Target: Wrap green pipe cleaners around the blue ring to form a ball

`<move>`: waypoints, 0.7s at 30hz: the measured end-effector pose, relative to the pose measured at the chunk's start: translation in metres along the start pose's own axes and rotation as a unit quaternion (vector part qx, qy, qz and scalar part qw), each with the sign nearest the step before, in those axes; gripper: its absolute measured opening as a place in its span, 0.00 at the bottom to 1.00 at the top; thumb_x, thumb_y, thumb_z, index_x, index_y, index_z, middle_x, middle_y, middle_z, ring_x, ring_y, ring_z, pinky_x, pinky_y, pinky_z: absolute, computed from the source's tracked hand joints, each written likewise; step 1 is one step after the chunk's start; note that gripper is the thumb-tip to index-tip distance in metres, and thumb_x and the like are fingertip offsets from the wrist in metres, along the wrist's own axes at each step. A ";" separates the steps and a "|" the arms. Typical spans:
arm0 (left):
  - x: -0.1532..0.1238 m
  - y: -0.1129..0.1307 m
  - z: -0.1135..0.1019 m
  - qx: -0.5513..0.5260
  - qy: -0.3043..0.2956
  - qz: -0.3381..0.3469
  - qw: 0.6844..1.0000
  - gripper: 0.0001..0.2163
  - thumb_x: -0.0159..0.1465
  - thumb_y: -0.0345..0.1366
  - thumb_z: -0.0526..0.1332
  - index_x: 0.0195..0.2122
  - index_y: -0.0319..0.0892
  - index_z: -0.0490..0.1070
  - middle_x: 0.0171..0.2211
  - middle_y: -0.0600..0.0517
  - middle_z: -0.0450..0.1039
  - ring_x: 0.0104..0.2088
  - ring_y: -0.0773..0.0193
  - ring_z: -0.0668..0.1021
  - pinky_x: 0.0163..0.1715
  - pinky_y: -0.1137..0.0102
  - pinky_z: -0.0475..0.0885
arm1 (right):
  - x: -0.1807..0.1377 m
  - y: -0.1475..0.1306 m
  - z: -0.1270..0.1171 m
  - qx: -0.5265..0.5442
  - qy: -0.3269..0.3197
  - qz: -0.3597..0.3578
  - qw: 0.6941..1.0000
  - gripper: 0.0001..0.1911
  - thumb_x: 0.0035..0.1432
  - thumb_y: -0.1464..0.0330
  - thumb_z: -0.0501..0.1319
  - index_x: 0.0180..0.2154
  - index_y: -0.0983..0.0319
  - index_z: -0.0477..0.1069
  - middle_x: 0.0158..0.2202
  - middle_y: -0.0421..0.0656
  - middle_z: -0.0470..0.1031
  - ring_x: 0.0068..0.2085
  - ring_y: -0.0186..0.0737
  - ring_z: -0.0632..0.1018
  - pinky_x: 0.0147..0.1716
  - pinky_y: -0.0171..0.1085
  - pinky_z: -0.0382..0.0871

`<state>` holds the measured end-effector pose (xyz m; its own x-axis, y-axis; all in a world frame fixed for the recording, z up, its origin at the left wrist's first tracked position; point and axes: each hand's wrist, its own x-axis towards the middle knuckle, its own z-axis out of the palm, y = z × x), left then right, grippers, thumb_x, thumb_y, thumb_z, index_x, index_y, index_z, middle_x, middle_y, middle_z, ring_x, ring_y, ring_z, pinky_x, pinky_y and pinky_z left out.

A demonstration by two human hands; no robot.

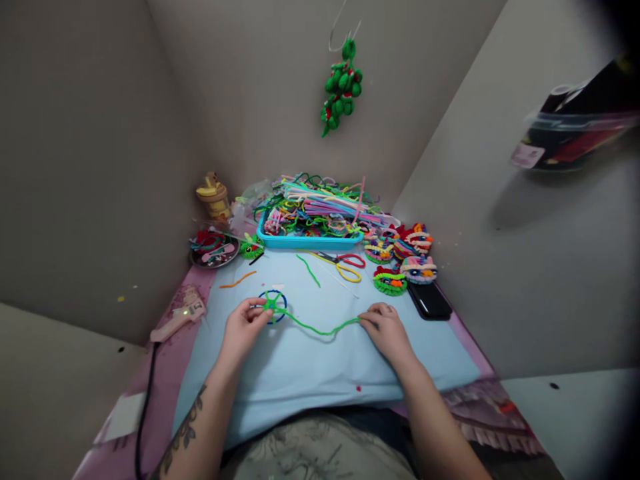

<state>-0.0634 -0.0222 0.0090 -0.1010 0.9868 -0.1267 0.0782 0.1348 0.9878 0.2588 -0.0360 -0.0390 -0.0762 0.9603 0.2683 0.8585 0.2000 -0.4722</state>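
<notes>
My left hand [249,325] pinches a small wheel-shaped piece [277,294] with a dark blue ring and green spokes meeting at its middle. From that middle a long green pipe cleaner [320,333] runs to the right in a sagging curve. Its far end sits between the closed fingertips of my right hand [387,328]. Both hands are raised a little over the light blue cloth [310,373]. Beyond them lie a loose green pipe cleaner piece [309,271] and an orange piece [238,279].
A blue tray [310,243] heaped with pipe cleaners stands at the back. Red-and-yellow scissors [349,265] lie before it. Finished colourful pieces [390,281] and a black phone [431,301] are at right. A pink glue gun [181,319], its cord trailing, and a metal dish [215,257] are at left.
</notes>
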 end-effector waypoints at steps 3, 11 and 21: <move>-0.001 0.000 0.002 0.002 -0.001 0.001 1.000 0.16 0.49 0.39 0.65 0.37 0.38 0.66 0.20 0.55 0.71 0.23 0.68 0.73 0.24 0.75 0.63 | 0.001 -0.012 0.008 -0.022 -0.004 -0.036 0.999 0.09 0.53 0.71 0.59 0.35 0.56 0.77 0.33 0.46 0.68 0.37 0.43 0.68 0.39 0.42 0.65; -0.002 0.002 0.001 0.010 0.007 -0.002 1.000 0.16 0.49 0.39 0.66 0.36 0.39 0.67 0.21 0.54 0.73 0.25 0.67 0.74 0.27 0.74 0.65 | 0.005 -0.033 0.009 -0.032 -0.086 -0.132 0.987 0.10 0.56 0.73 0.56 0.36 0.58 0.75 0.30 0.45 0.69 0.36 0.42 0.68 0.37 0.38 0.65; -0.002 0.004 0.002 -0.034 0.024 -0.004 0.999 0.17 0.47 0.39 0.67 0.37 0.39 0.67 0.20 0.56 0.71 0.23 0.70 0.73 0.25 0.76 0.62 | 0.008 -0.041 0.001 -0.058 -0.187 -0.101 0.975 0.04 0.56 0.72 0.55 0.31 0.60 0.67 0.33 0.42 0.69 0.38 0.38 0.70 0.36 0.34 0.62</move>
<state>-0.0612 -0.0231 0.0125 -0.1490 0.9800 -0.1318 0.0090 0.1347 0.9909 0.2228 -0.0364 -0.0182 -0.4101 0.9120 0.0105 0.8568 0.3892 -0.3382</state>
